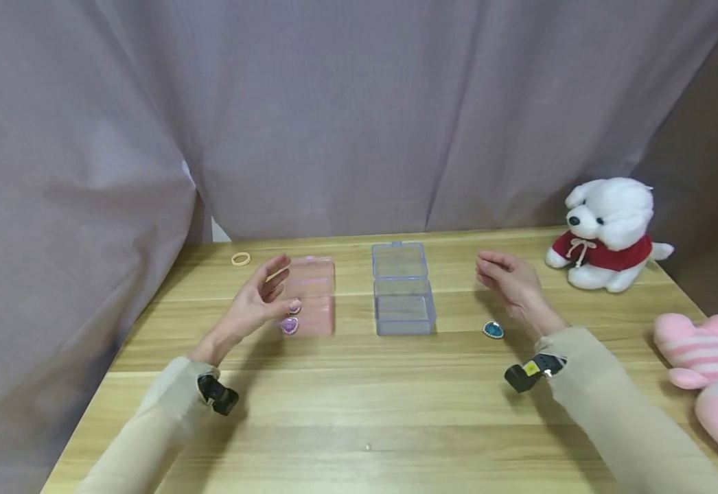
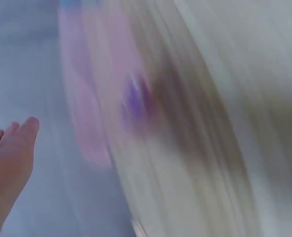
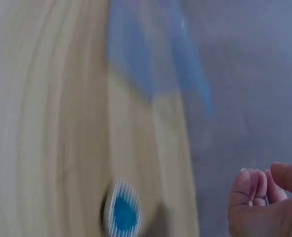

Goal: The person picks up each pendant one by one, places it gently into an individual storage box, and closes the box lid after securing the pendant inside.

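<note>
My left hand (image 1: 257, 298) hovers at the left side of a clear pink box (image 1: 318, 315), its fingers apart and nothing in its grasp. Two purple gems with pale beaded rims lie by its thumb: one gem (image 1: 289, 325) at the box's left edge, the other gem (image 1: 294, 307) partly behind the thumb. In the left wrist view the purple (image 2: 136, 101) is blurred. My right hand (image 1: 513, 285), fingers loosely bent and holding nothing, is above and right of a teal gem (image 1: 493, 330) with a beaded rim. Between the hands stands a clear blue box (image 1: 405, 329), lid raised.
A cream ring (image 1: 241, 259) lies at the back left. A white plush dog (image 1: 618, 213) in a red top sits at the back right, with a pink striped plush toy (image 1: 708, 346) nearer on the right edge. Grey curtain (image 1: 334, 123) hangs behind the wooden table (image 1: 309, 412).
</note>
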A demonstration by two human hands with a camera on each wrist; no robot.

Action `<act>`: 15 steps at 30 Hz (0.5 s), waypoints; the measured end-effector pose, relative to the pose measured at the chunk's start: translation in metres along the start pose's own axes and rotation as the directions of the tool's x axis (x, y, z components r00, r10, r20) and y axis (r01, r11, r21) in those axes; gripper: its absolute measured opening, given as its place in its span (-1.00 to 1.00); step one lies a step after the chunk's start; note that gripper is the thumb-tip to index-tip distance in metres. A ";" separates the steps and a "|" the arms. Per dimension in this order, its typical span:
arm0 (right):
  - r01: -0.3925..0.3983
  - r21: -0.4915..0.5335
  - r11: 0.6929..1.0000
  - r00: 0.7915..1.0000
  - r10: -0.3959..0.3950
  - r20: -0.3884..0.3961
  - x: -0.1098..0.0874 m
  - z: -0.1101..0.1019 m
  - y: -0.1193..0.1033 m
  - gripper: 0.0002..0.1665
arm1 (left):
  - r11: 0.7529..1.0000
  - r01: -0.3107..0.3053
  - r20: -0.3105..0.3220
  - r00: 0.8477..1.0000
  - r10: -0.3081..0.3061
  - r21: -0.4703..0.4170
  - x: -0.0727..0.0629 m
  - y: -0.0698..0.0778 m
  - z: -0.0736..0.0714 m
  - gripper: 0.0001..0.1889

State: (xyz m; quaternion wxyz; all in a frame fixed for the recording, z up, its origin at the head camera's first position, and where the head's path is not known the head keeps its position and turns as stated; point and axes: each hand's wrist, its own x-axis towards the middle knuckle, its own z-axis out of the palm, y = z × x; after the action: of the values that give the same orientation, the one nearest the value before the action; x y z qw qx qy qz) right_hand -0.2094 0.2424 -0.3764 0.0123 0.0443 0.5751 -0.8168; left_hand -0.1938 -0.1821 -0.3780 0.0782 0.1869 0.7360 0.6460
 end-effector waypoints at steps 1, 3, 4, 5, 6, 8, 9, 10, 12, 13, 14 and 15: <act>0.016 -0.020 1.000 1.000 -0.016 -0.025 0.000 -0.011 0.000 -0.70 | 1.000 -0.010 0.026 1.000 0.011 -0.028 0.003 0.004 0.012 -0.04; 0.052 -0.089 0.995 0.995 -0.059 -0.078 0.002 -0.030 0.002 -0.66 | 0.998 -0.007 0.090 0.996 0.012 -0.055 0.008 0.007 0.036 -0.03; 0.063 -0.123 0.990 0.992 -0.076 -0.102 0.003 -0.038 0.002 -0.63 | 0.998 -0.002 0.123 0.992 0.009 -0.057 0.011 0.007 0.049 -0.01; 0.069 -0.150 0.986 0.988 -0.088 -0.124 0.004 -0.045 0.003 -0.61 | 0.999 0.004 0.150 0.989 0.004 -0.054 0.014 0.006 0.061 0.00; 0.068 -0.180 0.981 0.984 -0.095 -0.148 0.005 -0.051 0.004 -0.60 | 0.999 0.009 0.172 0.985 -0.001 -0.047 0.017 0.004 0.071 0.01; 0.057 -0.232 0.971 0.975 -0.104 -0.195 0.008 -0.060 0.005 -0.62 | 0.999 0.029 0.188 0.982 -0.024 -0.029 0.023 -0.003 0.090 0.03; 0.045 -0.257 0.965 0.972 -0.103 -0.213 0.009 -0.063 0.006 -0.69 | 0.999 0.040 0.187 0.982 -0.036 -0.017 0.026 -0.006 0.097 0.04; 0.031 -0.300 0.954 0.967 -0.104 -0.231 0.010 -0.066 0.006 -0.75 | 0.999 0.051 0.182 0.982 -0.048 -0.011 0.029 -0.010 0.103 0.05; -0.003 -0.407 0.913 0.958 -0.113 -0.262 0.011 -0.070 0.008 -0.73 | 0.998 0.067 0.163 0.984 -0.066 -0.003 0.034 -0.016 0.113 0.06; -0.018 -0.465 0.885 0.954 -0.124 -0.273 0.012 -0.072 0.008 -0.65 | 0.997 0.078 0.153 0.985 -0.077 0.001 0.037 -0.018 0.117 0.07; -0.034 -0.529 0.848 0.950 -0.138 -0.282 0.013 -0.074 0.009 -0.57 | 0.996 0.084 0.148 0.985 -0.083 0.000 0.039 -0.020 0.119 0.07; -0.047 -0.582 0.812 0.946 -0.151 -0.287 0.014 -0.076 0.010 -0.52 | 0.996 0.087 0.145 0.986 -0.087 0.003 0.041 -0.022 0.122 0.08</act>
State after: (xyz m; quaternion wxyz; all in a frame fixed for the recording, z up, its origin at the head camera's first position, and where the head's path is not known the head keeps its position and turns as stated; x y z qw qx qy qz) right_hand -0.2180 0.3107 -0.4124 -0.0906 0.1541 0.7922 -0.5836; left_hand -0.1914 -0.0567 -0.4127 0.1600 0.2008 0.7346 0.6281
